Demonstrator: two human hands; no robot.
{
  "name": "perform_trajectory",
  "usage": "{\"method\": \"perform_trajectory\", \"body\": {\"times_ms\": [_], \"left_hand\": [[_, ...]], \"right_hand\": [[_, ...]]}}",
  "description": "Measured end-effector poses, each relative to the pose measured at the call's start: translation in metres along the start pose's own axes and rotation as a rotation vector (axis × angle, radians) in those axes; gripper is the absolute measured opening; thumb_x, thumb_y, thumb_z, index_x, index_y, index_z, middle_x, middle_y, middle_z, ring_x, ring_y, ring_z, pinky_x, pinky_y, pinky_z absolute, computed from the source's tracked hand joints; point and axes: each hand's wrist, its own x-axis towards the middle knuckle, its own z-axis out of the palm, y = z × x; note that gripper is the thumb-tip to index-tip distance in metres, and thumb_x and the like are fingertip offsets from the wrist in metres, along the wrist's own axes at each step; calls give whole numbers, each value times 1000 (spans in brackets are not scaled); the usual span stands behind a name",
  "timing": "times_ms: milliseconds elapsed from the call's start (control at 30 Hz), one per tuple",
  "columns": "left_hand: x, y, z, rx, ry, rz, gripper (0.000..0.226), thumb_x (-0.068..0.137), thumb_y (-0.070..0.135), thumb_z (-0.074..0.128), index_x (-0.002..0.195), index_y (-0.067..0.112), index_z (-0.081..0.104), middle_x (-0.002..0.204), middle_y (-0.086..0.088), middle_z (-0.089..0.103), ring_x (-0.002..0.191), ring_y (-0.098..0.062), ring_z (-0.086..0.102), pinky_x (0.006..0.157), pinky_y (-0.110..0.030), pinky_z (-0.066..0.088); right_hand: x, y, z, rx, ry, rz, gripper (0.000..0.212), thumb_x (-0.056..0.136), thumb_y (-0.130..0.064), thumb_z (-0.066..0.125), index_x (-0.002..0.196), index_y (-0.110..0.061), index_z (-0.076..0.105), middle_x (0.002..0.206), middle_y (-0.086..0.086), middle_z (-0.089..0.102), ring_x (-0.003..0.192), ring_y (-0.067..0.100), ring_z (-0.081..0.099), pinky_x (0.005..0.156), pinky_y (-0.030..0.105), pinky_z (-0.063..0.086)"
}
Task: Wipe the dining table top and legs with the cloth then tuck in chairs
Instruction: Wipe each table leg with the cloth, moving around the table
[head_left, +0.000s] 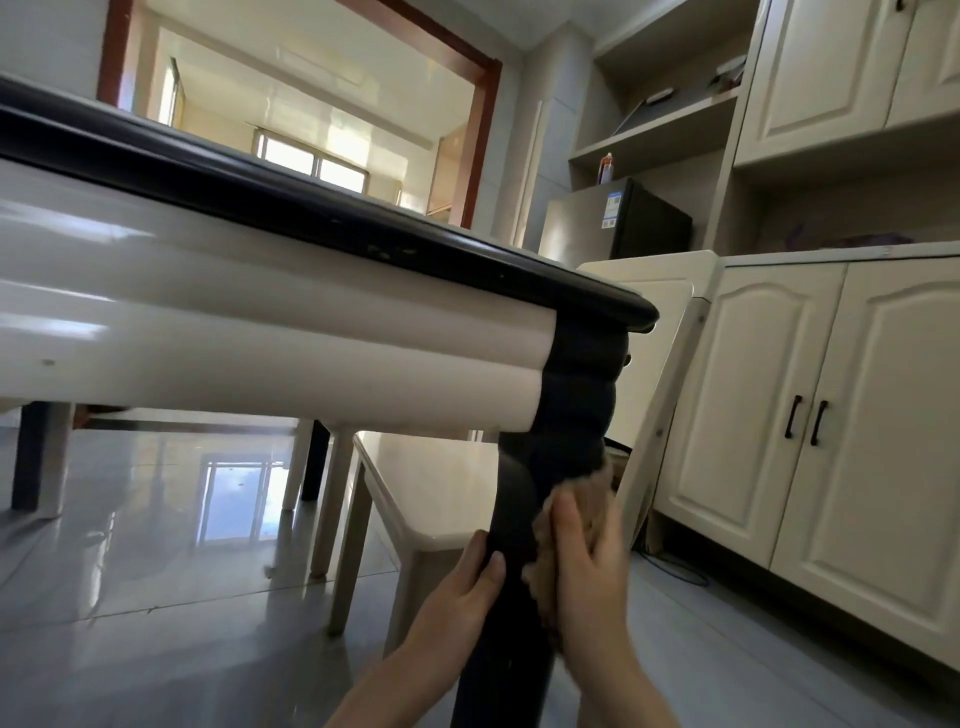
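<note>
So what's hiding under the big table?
The seat of a glossy cream chair, standing on the shiny grey tiled floor, plus the far table legs. The black near table leg, left hand and right hand cover the seat's right side.

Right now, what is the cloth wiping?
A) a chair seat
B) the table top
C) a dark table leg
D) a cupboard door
C: the right hand presses the tan cloth against the dark table leg, which the left hand grips.
</note>
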Motion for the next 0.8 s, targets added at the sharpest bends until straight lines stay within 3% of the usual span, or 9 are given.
{"method": "perform_trajectory", "body": {"times_ms": [167, 233, 333, 400, 433, 500, 567, 667, 800], "left_hand": [[-1, 0, -2, -71, -22, 11, 45, 87, 51, 44, 131, 46, 36, 117, 31, 42, 111, 3, 45, 111, -32, 34], [-3, 3, -1, -55, -21, 10, 20, 96, 38, 40, 113, 48, 44, 112, 31, 44, 101, 9, 47, 102, -27, 39], [-3, 2, 0, -38, -21, 21, 22, 95, 45, 38, 112, 57, 32, 120, 30, 45, 108, 5, 46, 104, -26, 39], [-1, 0, -1, -75, -21, 33, 21, 95, 43, 38, 110, 56, 31, 111, 36, 41, 107, 5, 44, 105, -27, 35], [0, 0, -2, -95, -37, 35, 17, 94, 43, 38, 106, 54, 35, 105, 37, 40, 102, 8, 45, 103, -27, 36], [-2, 3, -4, -91, -73, 43, 17, 87, 48, 40, 103, 53, 36, 101, 38, 39, 97, 9, 46, 102, -28, 37], [0, 0, -7, -70, -98, 46, 15, 86, 49, 41, 101, 54, 39, 101, 37, 44, 94, 11, 48, 100, -28, 40], [1, -1, -10, -16, -97, 74, 15, 88, 58, 44, 102, 56, 48, 96, 27, 62, 94, 6, 59, 99, -33, 46], [2, -2, -10, 11, -116, 117, 42, 77, 59, 40, 117, 50, 42, 100, 29, 57, 92, 14, 58, 92, -25, 48]], "right_hand": [[39, -35, 17, -199, 165, -242, 75, 82, -75, 46, 140, -29, 38, 126, 0, 57, 109, 23, 61, 88, 44, 54], [30, -18, 13, -100, 219, -198, 47, 95, -58, 43, 130, -26, 50, 109, 0, 64, 98, 12, 65, 83, 30, 54], [-25, 22, 8, 1, 254, 66, 24, 103, -34, 35, 109, -39, 58, 79, -7, 62, 65, 6, 61, 55, 10, 47], [-55, 41, 10, -56, 222, 179, 23, 103, -27, 41, 122, -34, 51, 102, 0, 63, 82, -1, 62, 73, 13, 51], [-56, 39, 12, -80, 159, 238, 34, 100, -22, 45, 134, -20, 46, 122, 11, 58, 103, 1, 59, 96, 23, 46], [-48, 34, 12, -69, 77, 286, 53, 96, -12, 48, 142, 7, 31, 145, 25, 38, 112, -7, 55, 107, 24, 25], [-30, 14, 25, -124, 211, 126, 61, 96, -15, 49, 148, 2, 22, 148, 22, 36, 94, -21, 54, 99, 15, 34], [-19, -2, 30, -372, 240, -245, 66, 97, -47, 37, 153, -22, 12, 143, -5, 32, 115, -2, 43, 83, -3, 34], [-8, 4, 34, -513, 349, -414, 74, 94, -63, 25, 154, -24, 7, 153, 1, 23, 130, 4, 33, 95, 2, 27]]}}
